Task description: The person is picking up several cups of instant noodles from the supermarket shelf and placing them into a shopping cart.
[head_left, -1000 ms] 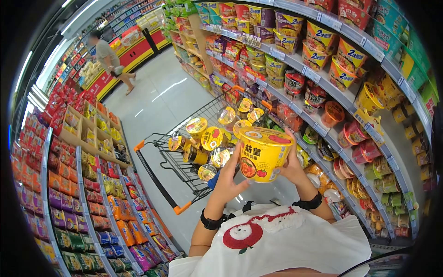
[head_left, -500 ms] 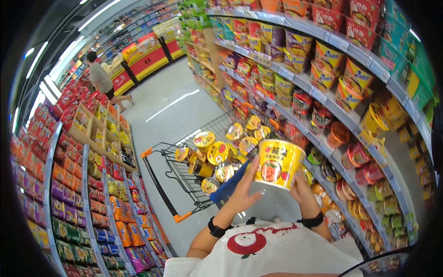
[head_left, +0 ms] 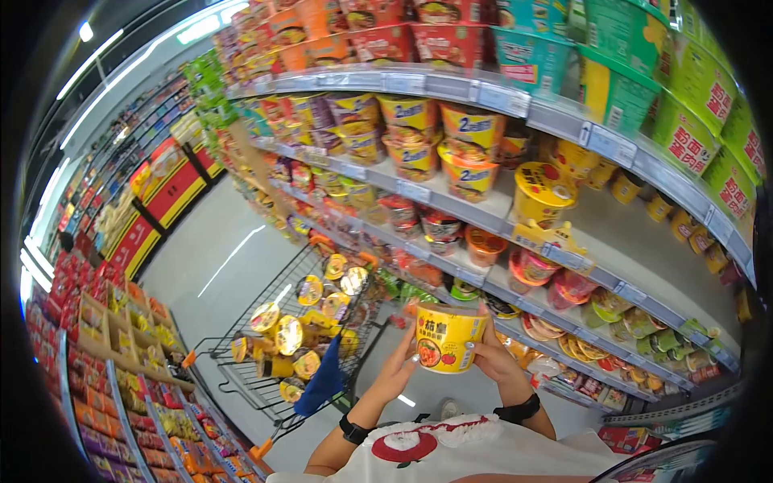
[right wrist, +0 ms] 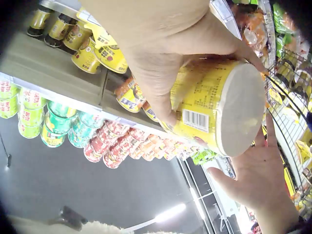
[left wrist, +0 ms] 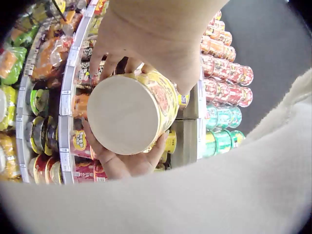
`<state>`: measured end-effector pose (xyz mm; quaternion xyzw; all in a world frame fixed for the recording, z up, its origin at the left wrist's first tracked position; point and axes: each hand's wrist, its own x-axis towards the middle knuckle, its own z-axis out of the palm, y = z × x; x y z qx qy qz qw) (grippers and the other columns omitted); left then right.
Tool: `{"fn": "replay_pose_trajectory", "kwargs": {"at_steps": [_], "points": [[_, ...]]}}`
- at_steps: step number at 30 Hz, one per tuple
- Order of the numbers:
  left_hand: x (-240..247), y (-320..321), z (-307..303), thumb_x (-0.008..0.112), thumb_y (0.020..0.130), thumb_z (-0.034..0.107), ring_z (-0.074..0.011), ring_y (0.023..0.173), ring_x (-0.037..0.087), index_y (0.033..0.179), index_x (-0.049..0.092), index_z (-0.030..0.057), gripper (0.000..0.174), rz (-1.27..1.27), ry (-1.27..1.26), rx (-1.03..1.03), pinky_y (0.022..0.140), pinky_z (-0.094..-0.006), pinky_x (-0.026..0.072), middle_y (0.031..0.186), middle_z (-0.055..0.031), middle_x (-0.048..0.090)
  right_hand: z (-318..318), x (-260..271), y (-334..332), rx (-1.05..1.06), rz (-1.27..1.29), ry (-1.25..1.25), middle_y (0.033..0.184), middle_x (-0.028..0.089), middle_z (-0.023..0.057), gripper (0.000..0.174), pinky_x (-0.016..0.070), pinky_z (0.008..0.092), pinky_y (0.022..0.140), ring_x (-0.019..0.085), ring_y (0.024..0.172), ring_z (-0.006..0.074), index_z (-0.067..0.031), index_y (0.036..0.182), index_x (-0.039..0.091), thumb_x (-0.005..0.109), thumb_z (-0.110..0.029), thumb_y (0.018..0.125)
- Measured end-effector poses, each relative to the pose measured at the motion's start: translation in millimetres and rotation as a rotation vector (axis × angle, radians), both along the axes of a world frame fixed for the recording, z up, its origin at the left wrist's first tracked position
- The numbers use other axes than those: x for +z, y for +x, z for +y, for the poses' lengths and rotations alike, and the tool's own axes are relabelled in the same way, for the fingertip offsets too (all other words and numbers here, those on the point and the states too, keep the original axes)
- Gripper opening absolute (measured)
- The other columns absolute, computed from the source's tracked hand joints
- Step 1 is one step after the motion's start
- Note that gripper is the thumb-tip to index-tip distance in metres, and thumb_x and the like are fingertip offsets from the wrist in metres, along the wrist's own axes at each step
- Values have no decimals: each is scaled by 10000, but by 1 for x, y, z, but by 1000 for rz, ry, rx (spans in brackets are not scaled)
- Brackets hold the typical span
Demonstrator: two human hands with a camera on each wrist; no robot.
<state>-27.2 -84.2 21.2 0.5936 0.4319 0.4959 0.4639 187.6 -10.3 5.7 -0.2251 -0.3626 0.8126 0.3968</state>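
A yellow instant noodle cup with a bowl and tomato printed on its front stands nearly upright before the chest in the head view. My left hand holds its left side, thumb toward me. On the opposite side, my right hand grips it with the thumb near the front. The pale round base of the cup faces the left wrist camera. In the right wrist view, a barcode shows on the wall of the cup, beside the right thumb; the left fingers are partly hidden behind it.
A wire shopping trolley with several yellow noodle cups and a blue flap stands at left. Stocked shelves curve along the right; one similar yellow cup sits on a shelf. Bagged goods fill the left racks.
The head view has swung right toward the shelves, so the trolley sits further left. The cup, tilted half a second ago, is now more upright, still between both hands. The walking person is mostly out of sight.
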Motion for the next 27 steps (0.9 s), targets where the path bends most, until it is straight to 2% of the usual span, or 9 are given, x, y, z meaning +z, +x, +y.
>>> {"fn": "replay_pose_trajectory", "kwargs": {"at_steps": [1, 4, 7, 10, 14, 16, 17, 23, 27], "points": [[-7, 10, 6, 408, 893, 169, -259, 1191, 439, 1433, 110, 57, 627, 33, 16, 19, 1006, -354, 311, 1369, -168, 360, 5, 0, 9, -15, -16, 56, 1423, 231, 44, 897, 308, 403, 1019, 275, 1302, 221, -273, 1433, -45, 555, -39, 809], [-16, 34, 23, 399, 895, 146, -269, 1201, 427, 1433, 102, 53, 621, 36, -89, -33, 1012, -357, 302, 1369, -172, 360, 16, -9, 31, -141, -51, -29, 1422, 239, 51, 809, 260, 356, 1047, 273, 1303, 208, -252, 1439, -5, 523, -74, 851], [-22, 51, 31, 381, 898, 126, -270, 1235, 389, 1432, 83, 49, 617, 7, -109, -47, 1021, -352, 291, 1409, -169, 292, 26, -8, 40, -187, -105, -87, 1417, 265, 48, 685, 235, 336, 1058, 287, 1296, 202, -205, 1442, 55, 473, -144, 903], [-34, 48, 34, 380, 901, 125, -274, 1283, 330, 1429, 67, 41, 620, -30, -150, -11, 1036, -351, 268, 1429, -157, 263, 35, -19, 38, -104, -77, -45, 1405, 299, 44, 592, 248, 341, 1054, 303, 1286, 193, -168, 1434, 110, 428, -221, 938], [-51, 31, 34, 369, 922, 163, -246, 1323, 263, 1415, 118, 9, 574, -178, -234, 84, 1064, -328, 207, 1428, -151, 270, 49, -46, 13, -50, -136, -138, 1351, 393, 58, 468, 296, 339, 1029, 376, 1237, 180, -99, 1367, 281, 344, -324, 961], [-61, 16, 33, 362, 933, 184, -234, 1327, 254, 1407, 152, -1, 551, -207, -285, 119, 1069, -316, 191, 1425, -152, 276, 57, -43, -11, -67, -185, -179, 1298, 467, 78, 483, 329, 344, 1009, 440, 1192, 185, -49, 1298, 390, 287, -383, 964], [-66, 10, 31, 351, 946, 226, -231, 1323, 262, 1397, 197, -1, 528, -213, -300, 162, 1067, -309, 194, 1414, -155, 297, 61, -38, -22, -54, -212, -199, 1291, 474, 78, 515, 332, 341, 1005, 446, 1185, 187, -48, 1300, 391, 272, -417, 960], [-77, -45, 42, 336, 950, 267, -233, 1311, 282, 1389, 225, 8, 522, -266, -396, 206, 1058, -304, 207, 1390, -158, 337, 81, -45, -85, -49, -308, -241, 1266, 502, 64, 497, 330, 349, 994, 457, 1172, 184, -68, 1281, 426, 319, -425, 952], [-80, -99, 62, 344, 941, 236, -238, 1303, 294, 1379, 247, 5, 504, -239, -388, 218, 1056, -306, 212, 1383, -161, 343, 91, -30, -142, -17, -319, -218, 1257, 509, 59, 467, 334, 352, 986, 464, 1162, 182, -76, 1269, 438, 342, -404, 950]]}}
